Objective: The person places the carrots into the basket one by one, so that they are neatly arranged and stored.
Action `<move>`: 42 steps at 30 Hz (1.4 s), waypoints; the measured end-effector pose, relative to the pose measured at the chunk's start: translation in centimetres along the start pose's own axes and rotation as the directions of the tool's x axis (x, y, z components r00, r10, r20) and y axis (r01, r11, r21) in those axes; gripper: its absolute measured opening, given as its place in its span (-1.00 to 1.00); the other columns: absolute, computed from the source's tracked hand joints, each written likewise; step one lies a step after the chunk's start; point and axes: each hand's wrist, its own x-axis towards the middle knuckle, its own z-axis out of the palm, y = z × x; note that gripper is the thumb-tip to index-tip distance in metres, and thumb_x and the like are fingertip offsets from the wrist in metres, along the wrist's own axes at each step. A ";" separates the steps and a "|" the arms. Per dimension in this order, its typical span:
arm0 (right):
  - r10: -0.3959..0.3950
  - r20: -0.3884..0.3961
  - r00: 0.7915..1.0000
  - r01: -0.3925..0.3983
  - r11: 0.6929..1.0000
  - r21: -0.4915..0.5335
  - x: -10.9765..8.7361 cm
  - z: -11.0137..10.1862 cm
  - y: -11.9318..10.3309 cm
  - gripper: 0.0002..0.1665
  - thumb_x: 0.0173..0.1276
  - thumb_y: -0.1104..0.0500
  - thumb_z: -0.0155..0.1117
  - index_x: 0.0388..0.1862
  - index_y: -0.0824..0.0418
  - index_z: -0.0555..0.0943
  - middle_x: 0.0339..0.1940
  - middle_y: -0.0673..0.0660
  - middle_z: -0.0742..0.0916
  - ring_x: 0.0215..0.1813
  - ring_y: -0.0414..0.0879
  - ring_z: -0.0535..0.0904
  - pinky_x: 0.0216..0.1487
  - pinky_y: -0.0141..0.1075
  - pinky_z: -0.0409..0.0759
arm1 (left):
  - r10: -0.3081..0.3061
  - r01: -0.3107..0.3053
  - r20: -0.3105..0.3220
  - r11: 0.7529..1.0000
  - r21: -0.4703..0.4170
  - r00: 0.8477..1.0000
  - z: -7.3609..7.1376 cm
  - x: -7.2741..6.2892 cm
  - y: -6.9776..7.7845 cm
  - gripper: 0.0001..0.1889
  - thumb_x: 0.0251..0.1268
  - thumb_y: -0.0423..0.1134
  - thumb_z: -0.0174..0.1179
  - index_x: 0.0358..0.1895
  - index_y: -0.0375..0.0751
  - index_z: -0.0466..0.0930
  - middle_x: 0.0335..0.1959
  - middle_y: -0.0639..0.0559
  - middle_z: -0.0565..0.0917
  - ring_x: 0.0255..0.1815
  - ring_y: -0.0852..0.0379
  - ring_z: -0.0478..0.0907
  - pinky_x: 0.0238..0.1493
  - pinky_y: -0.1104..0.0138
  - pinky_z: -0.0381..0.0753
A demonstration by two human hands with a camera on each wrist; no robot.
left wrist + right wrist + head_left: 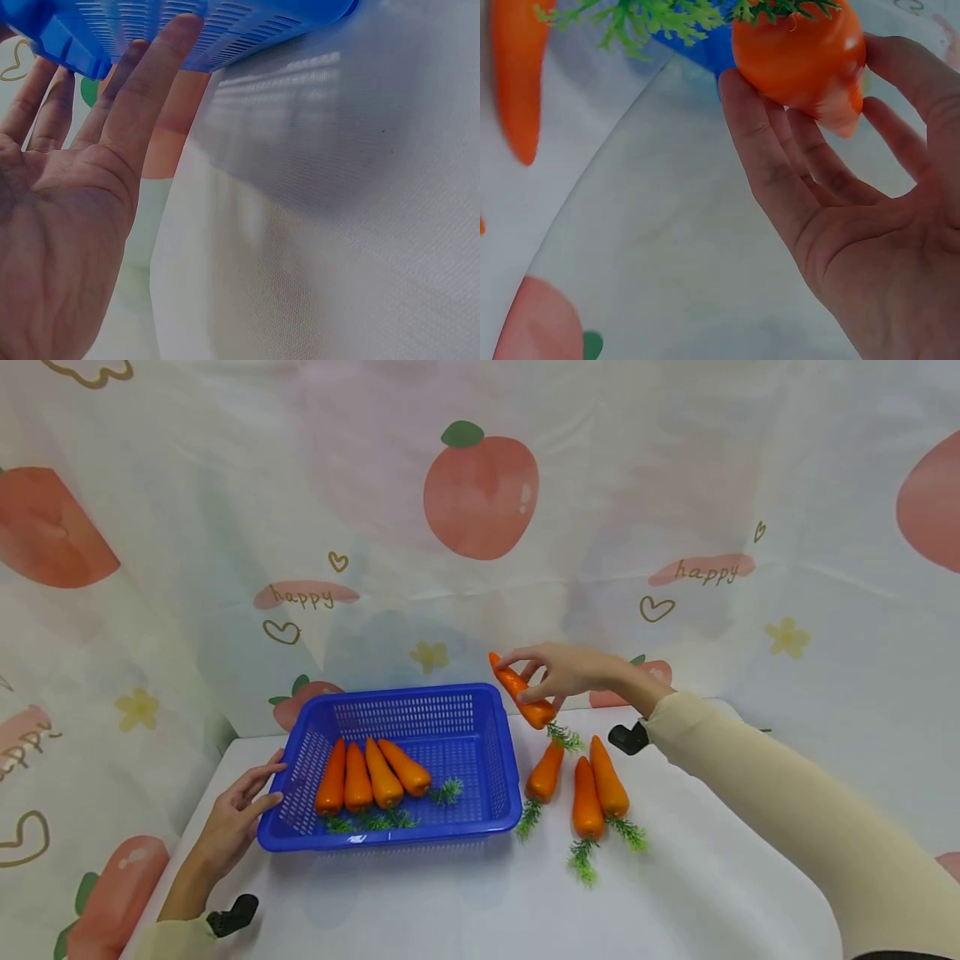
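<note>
Backdrop [487, 618] of printed fabric fills the upper frame and both sides. White table [487, 910] occupies the lower middle. Blue basket [390, 837], perforated, sits left of centre, its mouth facing up.

Left hand [228, 818] is noted at lower left, fingers extended and touching the left side of the basket; whether it bears any weight cannot be determined. Right hand [566, 667], right of centre, grips a held carrot [516, 687] between thumb and fingers. That item is in the air, just beyond the basket's upper right corner, tip toward upper left.

Remaining count, seven. Four basket carrots [386, 778] lie side by side in the left and middle part of the basket, tips toward the top of the frame. Three loose carrots [587, 802] lie on the table, right of the basket.

Progress, as judged: four appear finished, one is in process, three await handling; the work is assessed at about the midpoint.

Green tops [582, 860] show at the blunt ends; those inside the basket partly overlap near its lower rim.
</note>
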 end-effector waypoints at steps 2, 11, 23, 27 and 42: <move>-0.009 0.022 1.000 0.009 1.000 0.003 1.2 0.5 -0.5 -0.29 0.49 0.16 0.33 0.56 -0.06 0.35 0.31 0.33 0.56 0.03 0.10 0.72 -0.16 -0.02 0.78 | 0.007 -0.007 0.006 1.000 -0.012 1.000 0.0 0.0 0.0 -0.46 0.59 -0.29 0.10 0.54 -0.24 0.25 0.70 0.15 0.01 0.65 -0.36 -0.19 0.10 0.43 0.63; -0.013 0.089 0.996 0.007 0.998 0.066 6.2 3.1 -2.4 -0.28 0.47 0.16 0.36 0.55 -0.10 0.39 0.37 0.31 0.53 0.10 0.05 0.69 -0.16 -0.07 0.78 | 0.004 -0.004 0.004 0.999 -0.031 1.000 -0.2 0.0 -0.2 -0.47 0.60 -0.32 0.08 0.53 -0.26 0.25 0.70 0.10 0.02 0.65 -0.36 -0.17 0.08 0.42 0.65; 0.077 0.194 0.978 -0.106 0.983 0.147 11.2 8.1 -2.5 -0.28 0.46 0.23 0.36 0.55 -0.04 0.41 0.40 0.36 0.51 0.21 0.12 0.62 -0.15 -0.06 0.78 | 0.017 -0.017 0.011 0.999 -0.038 1.000 -0.3 -0.1 -0.2 -0.48 0.61 -0.31 0.07 0.53 -0.26 0.25 0.70 0.11 0.02 0.68 -0.21 -0.12 0.11 0.44 0.62; 0.084 0.211 0.974 -0.116 0.983 0.142 12.4 9.7 -2.6 -0.30 0.45 0.27 0.35 0.53 -0.01 0.44 0.35 0.34 0.56 0.17 0.13 0.64 -0.15 -0.01 0.78 | 0.015 -0.015 0.011 0.999 -0.047 1.000 -0.4 -0.2 -0.2 -0.47 0.61 -0.32 0.07 0.54 -0.25 0.25 0.70 0.11 0.02 0.68 -0.16 -0.12 0.12 0.44 0.62; 0.144 0.225 0.964 -0.180 0.972 0.151 14.5 13.9 -1.5 -0.33 0.41 0.31 0.39 0.45 -0.07 0.54 0.13 0.22 0.61 0.00 0.11 0.65 -0.15 0.00 0.77 | -0.016 0.016 -0.011 1.000 -0.019 1.000 -0.1 -0.6 -0.2 -0.47 0.59 -0.26 0.11 0.53 -0.23 0.27 0.70 0.17 0.02 0.66 -0.30 -0.15 0.12 0.42 0.62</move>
